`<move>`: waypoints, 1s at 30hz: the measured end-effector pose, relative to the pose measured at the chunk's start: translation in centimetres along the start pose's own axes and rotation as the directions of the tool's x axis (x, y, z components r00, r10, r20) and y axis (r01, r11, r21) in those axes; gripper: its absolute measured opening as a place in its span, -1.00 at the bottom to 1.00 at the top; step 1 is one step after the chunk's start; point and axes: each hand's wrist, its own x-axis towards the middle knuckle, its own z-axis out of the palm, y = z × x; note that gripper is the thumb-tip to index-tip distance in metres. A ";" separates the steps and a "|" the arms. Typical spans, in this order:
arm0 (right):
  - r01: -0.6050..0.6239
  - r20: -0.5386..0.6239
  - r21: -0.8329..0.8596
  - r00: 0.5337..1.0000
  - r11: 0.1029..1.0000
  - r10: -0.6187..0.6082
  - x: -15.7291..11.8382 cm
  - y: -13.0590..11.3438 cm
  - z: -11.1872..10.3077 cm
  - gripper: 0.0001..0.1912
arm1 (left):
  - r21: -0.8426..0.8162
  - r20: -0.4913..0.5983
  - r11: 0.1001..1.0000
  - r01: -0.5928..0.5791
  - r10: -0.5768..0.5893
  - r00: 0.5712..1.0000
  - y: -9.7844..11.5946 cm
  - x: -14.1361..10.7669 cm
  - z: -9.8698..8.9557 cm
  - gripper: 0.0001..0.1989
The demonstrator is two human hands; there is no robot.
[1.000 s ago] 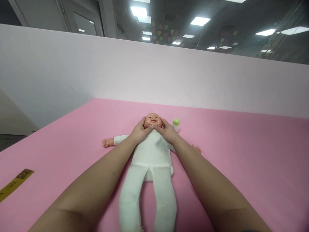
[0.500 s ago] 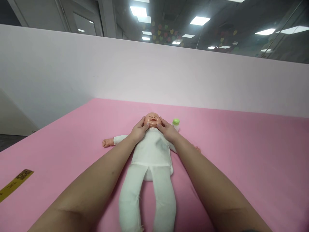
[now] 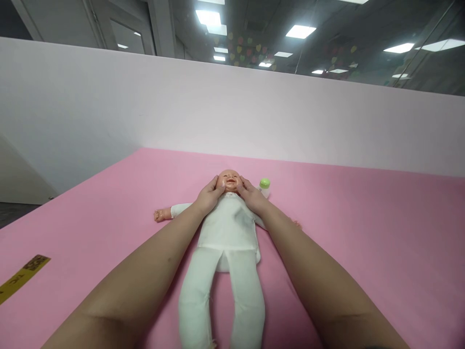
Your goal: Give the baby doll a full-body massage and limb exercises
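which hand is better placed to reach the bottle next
Probably the right hand: it cups the side of the doll's head nearer the green-capped bottle. The left hand cups the opposite side, farther from the bottle.

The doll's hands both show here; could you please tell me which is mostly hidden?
The doll hand at picture right: only a bit shows past the person's right forearm, while the doll hand at picture left lies fully visible.

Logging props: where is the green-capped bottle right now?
In the head view, the green-capped bottle is on the pink surface, right of the doll's head, just beyond the right hand.
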 end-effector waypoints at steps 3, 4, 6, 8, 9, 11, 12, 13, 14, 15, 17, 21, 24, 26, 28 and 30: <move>-0.006 -0.021 -0.152 1.000 0.988 0.003 -0.5 -0.5 0.3 0.04 | 0.168 0.003 0.986 -0.008 0.008 1.000 0.6 -0.3 0.0 0.06; -0.006 -0.024 -0.163 1.000 0.987 0.002 -0.7 -0.6 0.4 0.08 | 0.199 -0.004 0.980 -0.003 0.003 1.000 0.7 -0.4 0.0 0.09; -0.011 -0.038 -0.155 0.999 0.988 0.006 -0.8 -0.9 0.5 0.08 | 0.230 -0.017 0.973 0.007 -0.003 1.000 0.9 -0.5 0.1 0.11; -0.028 -0.060 -0.146 0.998 0.989 0.019 -0.8 -1.0 0.6 0.02 | 0.236 -0.023 0.972 0.010 -0.004 1.000 0.9 -0.5 0.2 0.12; -0.030 -0.065 -0.142 0.998 0.989 0.021 -0.7 -1.0 0.6 -0.01 | 0.235 -0.022 0.972 0.008 -0.003 1.000 0.9 -0.5 0.2 0.12; -0.020 -0.062 -0.133 0.998 0.991 0.012 -0.6 -0.8 0.6 -0.09 | 0.223 -0.017 0.975 0.005 -0.001 1.000 0.8 -0.5 0.1 0.11; -0.007 -0.056 -0.126 0.998 0.992 0.000 -0.5 -0.7 0.5 -0.13 | 0.214 -0.018 0.977 0.006 -0.003 1.000 0.7 -0.5 0.1 0.10; 0.009 -0.048 -0.119 0.999 0.993 -0.015 -0.4 -0.5 0.4 -0.16 | 0.204 -0.021 0.979 0.009 -0.005 1.000 0.7 -0.5 0.1 0.10; 0.022 -0.041 -0.112 0.999 0.993 -0.027 -0.3 -0.3 0.4 -0.18 | 0.194 -0.024 0.981 0.012 -0.008 1.000 0.6 -0.4 0.0 0.08; 0.031 -0.035 -0.105 0.999 0.994 -0.035 -0.2 -0.2 0.2 -0.20 | 0.182 -0.026 0.983 0.013 -0.008 1.000 0.5 -0.3 0.0 0.06; 0.042 -0.022 -0.089 0.999 0.995 -0.044 0.0 0.1 0.0 -0.23 | 0.148 -0.026 0.989 0.006 -0.002 1.000 0.3 -0.2 -0.1 0.00; 0.058 0.001 -0.031 0.998 0.998 -0.058 0.4 0.5 -0.5 -0.29 | 0.074 -0.017 0.997 -0.008 0.010 1.000 -0.1 0.1 -0.1 -0.07; 0.069 0.030 0.018 0.997 0.997 -0.069 0.5 0.5 -0.7 -0.31 | 0.021 -0.026 1.000 -0.002 0.003 1.000 -0.4 0.3 0.0 -0.11; 0.077 0.066 0.070 0.994 0.995 -0.081 0.4 0.4 -0.7 -0.32 | -0.039 -0.036 0.999 0.019 -0.020 0.999 -0.5 0.3 0.1 -0.16; 0.073 0.100 0.134 0.991 0.988 -0.086 0.3 0.3 -0.6 -0.33 | -0.100 -0.034 0.994 0.049 -0.052 0.998 -0.5 0.3 0.1 -0.20; 0.055 0.117 0.186 0.990 0.981 -0.078 0.3 0.2 -0.5 -0.34 | -0.124 -0.027 0.990 0.068 -0.072 0.997 -0.5 0.2 0.1 -0.20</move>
